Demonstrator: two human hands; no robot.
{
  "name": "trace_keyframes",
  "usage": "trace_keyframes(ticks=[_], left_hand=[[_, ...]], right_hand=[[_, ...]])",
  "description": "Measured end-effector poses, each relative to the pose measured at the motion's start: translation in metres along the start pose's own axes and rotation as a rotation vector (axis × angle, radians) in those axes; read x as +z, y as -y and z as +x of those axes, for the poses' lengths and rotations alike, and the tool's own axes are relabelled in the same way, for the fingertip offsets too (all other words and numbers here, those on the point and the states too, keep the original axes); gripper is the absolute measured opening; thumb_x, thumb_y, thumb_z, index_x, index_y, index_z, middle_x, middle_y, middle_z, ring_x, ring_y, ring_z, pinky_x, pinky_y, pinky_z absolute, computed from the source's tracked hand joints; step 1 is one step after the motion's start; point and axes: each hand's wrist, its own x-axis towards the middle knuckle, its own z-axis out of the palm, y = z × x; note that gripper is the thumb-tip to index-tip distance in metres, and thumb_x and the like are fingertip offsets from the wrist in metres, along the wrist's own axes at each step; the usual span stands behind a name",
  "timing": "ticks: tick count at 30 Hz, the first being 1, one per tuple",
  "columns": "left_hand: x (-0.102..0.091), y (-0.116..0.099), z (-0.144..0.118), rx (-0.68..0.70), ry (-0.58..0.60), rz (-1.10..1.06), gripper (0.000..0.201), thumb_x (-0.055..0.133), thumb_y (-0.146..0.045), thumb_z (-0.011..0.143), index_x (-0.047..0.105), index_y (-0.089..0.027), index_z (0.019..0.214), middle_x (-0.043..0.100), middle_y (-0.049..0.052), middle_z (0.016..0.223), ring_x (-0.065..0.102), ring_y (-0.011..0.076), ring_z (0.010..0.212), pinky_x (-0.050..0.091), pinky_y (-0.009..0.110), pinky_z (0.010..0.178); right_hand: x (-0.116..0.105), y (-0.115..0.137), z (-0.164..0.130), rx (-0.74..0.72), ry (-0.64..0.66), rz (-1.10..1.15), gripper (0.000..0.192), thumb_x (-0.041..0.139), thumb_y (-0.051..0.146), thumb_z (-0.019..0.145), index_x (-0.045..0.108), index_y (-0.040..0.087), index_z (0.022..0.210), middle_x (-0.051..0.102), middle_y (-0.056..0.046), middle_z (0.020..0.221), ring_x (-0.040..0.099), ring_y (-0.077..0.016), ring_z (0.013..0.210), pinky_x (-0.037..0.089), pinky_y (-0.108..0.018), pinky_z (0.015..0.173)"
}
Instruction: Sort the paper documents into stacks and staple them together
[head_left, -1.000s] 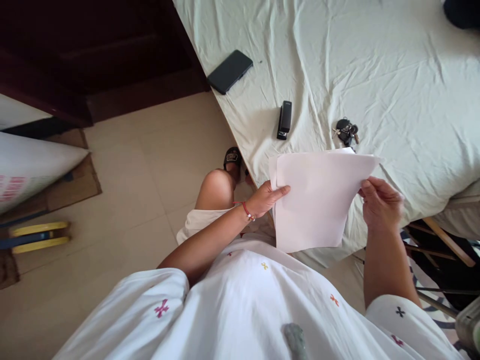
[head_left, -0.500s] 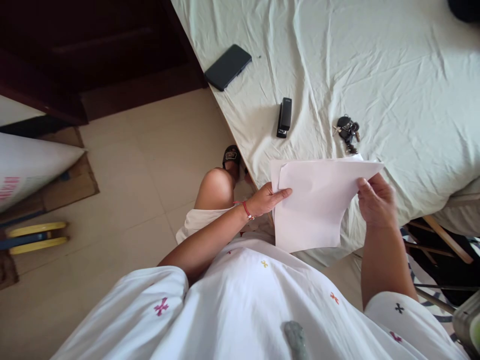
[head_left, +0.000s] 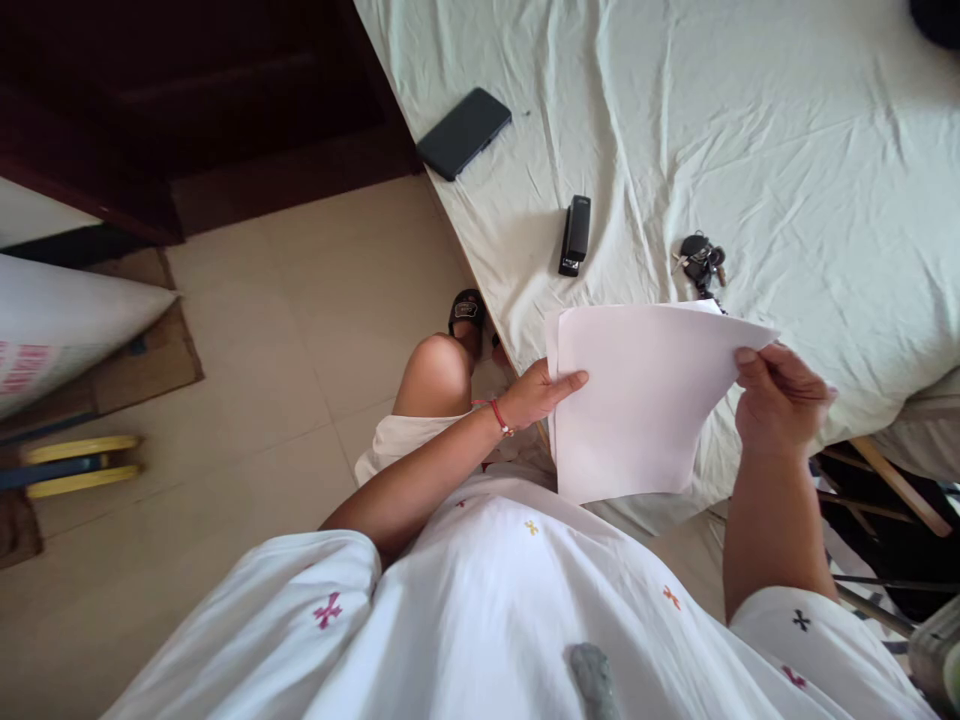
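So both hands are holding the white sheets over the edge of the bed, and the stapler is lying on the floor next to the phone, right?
Not quite. The head view shows the left hand and right hand holding the white sheets over the bed edge, but the stapler lies on the bed sheet, not the floor. It sits apart from the phone, which is also on the bed.
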Motion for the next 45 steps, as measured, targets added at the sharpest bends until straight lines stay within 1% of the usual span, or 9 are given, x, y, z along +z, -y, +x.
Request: trace_keyframes(ticks=[12,19,29,31,35,37,39,42,45], left_hand=[[0.007,-0.005,-0.001,0.028,-0.028,0.033,0.061,0.064,-0.071,0.085,0.076,-0.014,0.105,0.078,0.01,0.114,0.07,0.0289,0.113,0.054,0.044,0.103],[0.007,-0.002,-0.001,0.048,-0.025,0.048,0.064,0.059,-0.074,0.087,0.074,-0.016,0.112,0.077,0.009,0.114,0.068,0.0278,0.114,0.053,0.042,0.104],[0.009,-0.003,-0.003,0.01,-0.039,-0.044,0.063,0.058,-0.077,0.086,0.076,-0.02,0.107,0.079,0.005,0.104,0.07,0.0277,0.108,0.056,0.039,0.095],[0.009,-0.002,-0.004,0.003,-0.046,-0.054,0.064,0.059,-0.077,0.085,0.077,-0.02,0.108,0.079,0.005,0.105,0.07,0.0276,0.109,0.056,0.039,0.096],[0.011,0.001,-0.005,-0.009,-0.021,-0.116,0.066,0.059,-0.074,0.087,0.074,-0.017,0.117,0.078,0.007,0.113,0.069,0.0277,0.114,0.054,0.041,0.101],[0.012,0.003,-0.004,0.012,-0.034,-0.125,0.067,0.06,-0.073,0.088,0.073,-0.016,0.12,0.077,0.009,0.116,0.068,0.0277,0.116,0.052,0.042,0.105],[0.013,0.004,-0.004,0.032,-0.046,-0.106,0.066,0.06,-0.072,0.088,0.073,-0.015,0.12,0.077,0.009,0.116,0.067,0.0276,0.117,0.051,0.042,0.105],[0.013,0.003,-0.005,0.025,-0.02,-0.066,0.066,0.056,-0.072,0.091,0.072,-0.016,0.122,0.077,0.009,0.114,0.067,0.0272,0.114,0.053,0.041,0.1],[0.013,0.0,-0.008,0.019,-0.017,-0.008,0.069,0.054,-0.074,0.09,0.071,-0.017,0.123,0.077,0.008,0.111,0.068,0.0268,0.109,0.054,0.041,0.097]], right_hand=[[0.009,0.001,-0.003,0.184,-0.062,-0.087,0.025,0.088,0.035,0.058,0.077,0.021,0.075,0.057,0.004,0.057,0.038,-0.0095,0.052,0.031,-0.029,0.053],[0.016,0.002,-0.005,0.213,-0.118,-0.043,0.023,0.087,0.032,0.053,0.076,0.022,0.071,0.067,-0.002,0.07,0.053,-0.0156,0.064,0.041,-0.032,0.057],[0.017,0.001,-0.004,0.22,-0.027,-0.133,0.02,0.083,0.033,0.064,0.075,0.02,0.077,0.062,0.0,0.066,0.047,-0.0126,0.057,0.04,-0.032,0.058],[0.018,0.004,-0.001,0.092,0.012,-0.273,0.02,0.08,0.033,0.071,0.076,0.02,0.086,0.066,-0.002,0.074,0.052,-0.0144,0.063,0.043,-0.032,0.061],[0.031,0.029,0.009,-0.513,0.001,-0.629,0.04,0.073,0.037,0.081,0.072,0.023,0.118,0.069,-0.012,0.114,0.065,-0.0238,0.089,0.052,-0.04,0.073],[0.046,0.05,0.011,-0.755,0.141,-0.708,0.028,0.063,0.034,0.091,0.074,0.023,0.115,0.072,-0.011,0.113,0.066,-0.0283,0.106,0.05,-0.049,0.093],[0.065,0.07,0.011,-0.863,0.432,-0.676,0.02,0.06,0.026,0.094,0.075,0.024,0.108,0.077,-0.006,0.102,0.06,-0.0299,0.124,0.044,-0.051,0.107],[0.092,0.09,0.008,-0.825,0.794,-0.745,0.022,0.057,0.028,0.098,0.075,0.027,0.11,0.077,-0.005,0.106,0.053,-0.0324,0.136,0.026,-0.061,0.119],[0.11,0.096,0.009,-0.706,1.009,-0.76,0.026,0.054,0.034,0.1,0.076,0.026,0.111,0.077,-0.007,0.1,0.054,-0.035,0.133,0.029,-0.064,0.116]])
